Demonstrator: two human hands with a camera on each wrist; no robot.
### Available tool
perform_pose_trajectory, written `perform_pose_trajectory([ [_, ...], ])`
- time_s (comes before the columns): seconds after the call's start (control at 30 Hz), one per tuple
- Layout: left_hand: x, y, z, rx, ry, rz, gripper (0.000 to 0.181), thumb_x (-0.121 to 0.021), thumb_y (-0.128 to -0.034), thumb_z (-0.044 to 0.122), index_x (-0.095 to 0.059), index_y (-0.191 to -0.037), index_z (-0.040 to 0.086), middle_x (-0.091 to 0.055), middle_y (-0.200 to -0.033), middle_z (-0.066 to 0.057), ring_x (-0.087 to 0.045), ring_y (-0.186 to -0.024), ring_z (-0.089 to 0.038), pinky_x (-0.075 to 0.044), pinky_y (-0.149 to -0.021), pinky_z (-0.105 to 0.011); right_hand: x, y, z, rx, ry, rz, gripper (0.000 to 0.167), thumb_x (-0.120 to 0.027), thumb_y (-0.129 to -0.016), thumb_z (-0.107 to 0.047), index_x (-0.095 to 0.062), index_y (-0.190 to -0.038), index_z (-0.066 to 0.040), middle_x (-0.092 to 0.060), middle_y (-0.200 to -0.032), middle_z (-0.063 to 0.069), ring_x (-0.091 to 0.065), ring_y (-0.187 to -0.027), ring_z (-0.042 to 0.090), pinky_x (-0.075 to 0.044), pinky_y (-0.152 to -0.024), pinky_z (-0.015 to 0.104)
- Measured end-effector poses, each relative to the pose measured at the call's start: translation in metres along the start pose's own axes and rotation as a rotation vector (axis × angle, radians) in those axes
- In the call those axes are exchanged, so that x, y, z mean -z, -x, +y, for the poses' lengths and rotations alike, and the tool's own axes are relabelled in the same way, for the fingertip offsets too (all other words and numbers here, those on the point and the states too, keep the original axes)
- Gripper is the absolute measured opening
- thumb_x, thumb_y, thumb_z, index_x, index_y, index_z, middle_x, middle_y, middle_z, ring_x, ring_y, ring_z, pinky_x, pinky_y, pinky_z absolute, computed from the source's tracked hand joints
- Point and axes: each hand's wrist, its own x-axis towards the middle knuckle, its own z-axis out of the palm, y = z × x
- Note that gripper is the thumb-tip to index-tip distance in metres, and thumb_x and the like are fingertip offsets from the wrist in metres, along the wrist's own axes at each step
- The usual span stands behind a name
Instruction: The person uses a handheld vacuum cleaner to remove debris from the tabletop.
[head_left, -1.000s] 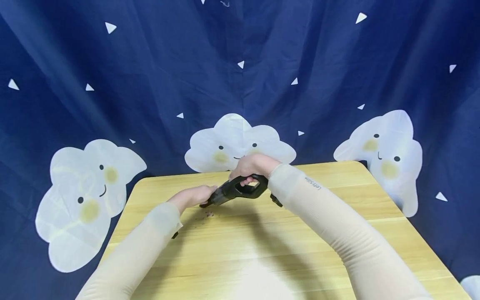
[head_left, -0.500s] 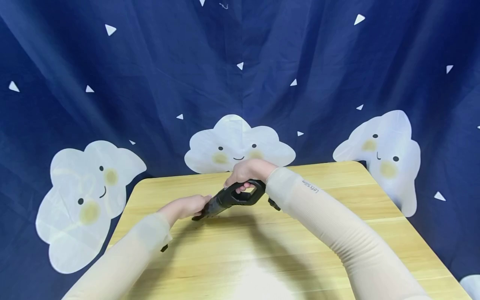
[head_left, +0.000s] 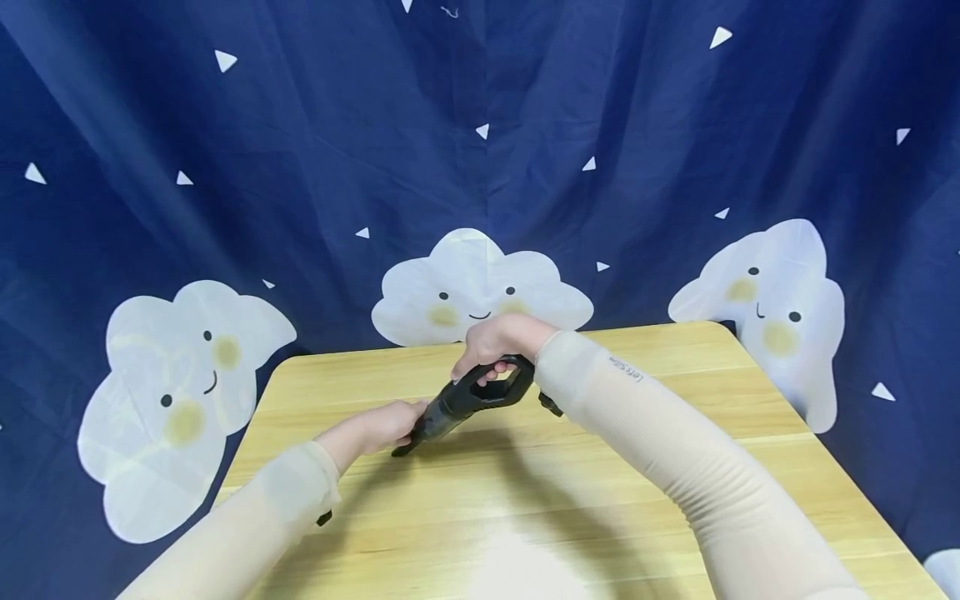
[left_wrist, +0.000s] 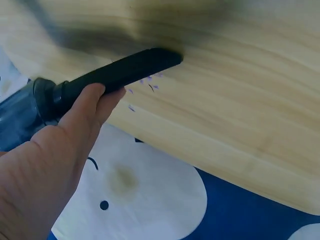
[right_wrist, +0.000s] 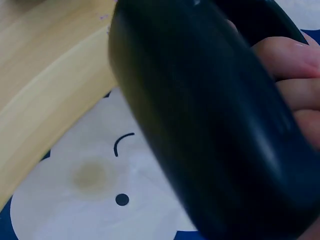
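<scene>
A black handheld vacuum cleaner (head_left: 442, 417) slants over the wooden table, its nozzle pointing down to the left. My right hand (head_left: 495, 343) grips its loop handle from above; in the right wrist view, curled fingers (right_wrist: 295, 75) show behind the dark body. With my left hand (head_left: 382, 425) I hold the front end. The left wrist view shows thumb and finger along the flat crevice nozzle (left_wrist: 125, 70), just ahead of the clear dust cup (left_wrist: 17, 117). Small purple scraps (left_wrist: 131, 107) lie on the table beside the nozzle; the head view does not show them.
The pale wooden table (head_left: 660, 417) has rounded far corners. A dark blue curtain (head_left: 315, 150) with white clouds and triangles hangs behind and beside it. Bright glare lies on the table's near middle.
The nozzle and my left hand have come nearer and slightly left. My right hand has shifted a little the same way with the handle. Scraps seen earlier near the nozzle no longer show in the head view.
</scene>
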Motion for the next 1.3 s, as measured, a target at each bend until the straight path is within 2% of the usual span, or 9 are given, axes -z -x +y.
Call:
perform_pose_trajectory([
  [0.1, -0.006, 0.0, 0.003, 0.0, -0.018, 0.039, 0.054, -0.025, -0.1119, 0.03, -0.04, -0.144, -0.011, -0.036, -0.151, -0.025, -0.038, -0.139, -0.037, -0.037, -0.114, -0.051, 0.003, 0.003, -0.001, -0.014, 0.052, 0.018, 0.044, -0.065, -0.094, -0.046, -0.069, -0.068, -0.01, -0.052, -0.061, -0.003, -0.038, -0.046, 0.008, -0.035, -0.047, 0.022],
  [0.13, -0.007, -0.001, 0.004, -0.001, -0.039, 0.054, 0.054, -0.025, -0.1118, 0.031, -0.044, -0.141, -0.01, -0.043, -0.143, -0.024, -0.042, -0.135, -0.037, -0.039, -0.112, -0.049, 0.004, 0.004, -0.002, -0.019, 0.068, 0.026, 0.045, -0.066, -0.093, -0.046, -0.069, -0.068, -0.01, -0.052, -0.06, -0.003, -0.038, -0.046, 0.008, -0.035, -0.047, 0.023],
  [0.3, -0.009, -0.005, 0.006, -0.007, -0.104, 0.131, 0.057, -0.023, -0.111, 0.037, -0.052, -0.134, -0.006, -0.056, -0.119, -0.019, -0.051, -0.12, -0.035, -0.043, -0.105, -0.045, 0.007, 0.006, -0.005, -0.022, 0.143, 0.06, 0.046, -0.066, -0.093, -0.048, -0.067, -0.067, -0.009, -0.052, -0.057, -0.003, -0.039, -0.045, 0.009, -0.036, -0.047, 0.024],
  [0.4, -0.008, -0.009, 0.004, -0.004, -0.127, 0.159, 0.06, -0.022, -0.1108, 0.04, -0.051, -0.138, -0.005, -0.056, -0.128, -0.019, -0.049, -0.125, -0.034, -0.04, -0.107, -0.048, 0.007, 0.007, -0.007, -0.02, 0.186, 0.083, 0.047, -0.065, -0.094, -0.048, -0.066, -0.066, -0.01, -0.051, -0.054, -0.004, -0.041, -0.045, 0.009, -0.037, -0.046, 0.025],
  [0.57, -0.005, -0.019, 0.003, -0.024, -0.115, 0.14, 0.063, -0.021, -0.1106, 0.042, -0.042, -0.147, -0.004, -0.042, -0.151, -0.022, -0.037, -0.141, -0.04, -0.032, -0.115, -0.055, 0.007, 0.009, -0.009, -0.053, 0.202, 0.112, 0.047, -0.064, -0.094, -0.047, -0.064, -0.063, -0.011, -0.051, -0.053, -0.004, -0.042, -0.045, 0.01, -0.038, -0.046, 0.025],
  [0.73, -0.004, -0.032, 0.006, -0.059, -0.088, 0.129, 0.062, -0.021, -0.1108, 0.042, -0.042, -0.148, -0.003, -0.04, -0.153, -0.021, -0.035, -0.142, -0.038, -0.029, -0.117, -0.053, 0.01, 0.01, -0.008, -0.101, 0.21, 0.145, 0.048, -0.064, -0.093, -0.048, -0.059, -0.061, -0.013, -0.051, -0.053, -0.004, -0.044, -0.045, 0.011, -0.039, -0.045, 0.026],
  [0.97, 0.001, -0.053, 0.013, -0.096, -0.11, 0.101, 0.066, -0.019, -0.1103, 0.045, -0.038, -0.15, -0.004, -0.039, -0.154, -0.021, -0.034, -0.143, -0.037, -0.027, -0.119, -0.049, 0.015, 0.008, -0.001, -0.12, 0.212, 0.17, 0.048, -0.063, -0.095, -0.047, -0.061, -0.062, -0.011, -0.05, -0.053, -0.003, -0.043, -0.045, 0.012, -0.038, -0.045, 0.027],
  [1.2, 0.003, -0.066, 0.025, -0.143, -0.15, 0.084, 0.061, -0.019, -0.111, 0.042, -0.056, -0.13, -0.002, -0.055, -0.13, -0.014, -0.05, -0.121, -0.025, -0.035, -0.111, -0.043, 0.021, 0.011, 0.008, -0.147, 0.165, 0.168, 0.048, -0.061, -0.095, -0.045, -0.058, -0.06, -0.012, -0.047, -0.051, -0.003, -0.041, -0.045, 0.012, -0.038, -0.047, 0.028],
  [1.3, 0.004, -0.072, 0.027, -0.156, -0.164, 0.085, 0.061, -0.02, -0.1107, 0.044, -0.056, -0.133, -0.001, -0.054, -0.135, -0.014, -0.048, -0.126, -0.026, -0.033, -0.114, -0.044, 0.023, 0.01, 0.01, -0.158, 0.148, 0.181, 0.048, -0.061, -0.095, -0.043, -0.057, -0.059, -0.012, -0.047, -0.051, -0.003, -0.041, -0.045, 0.012, -0.038, -0.046, 0.028],
])
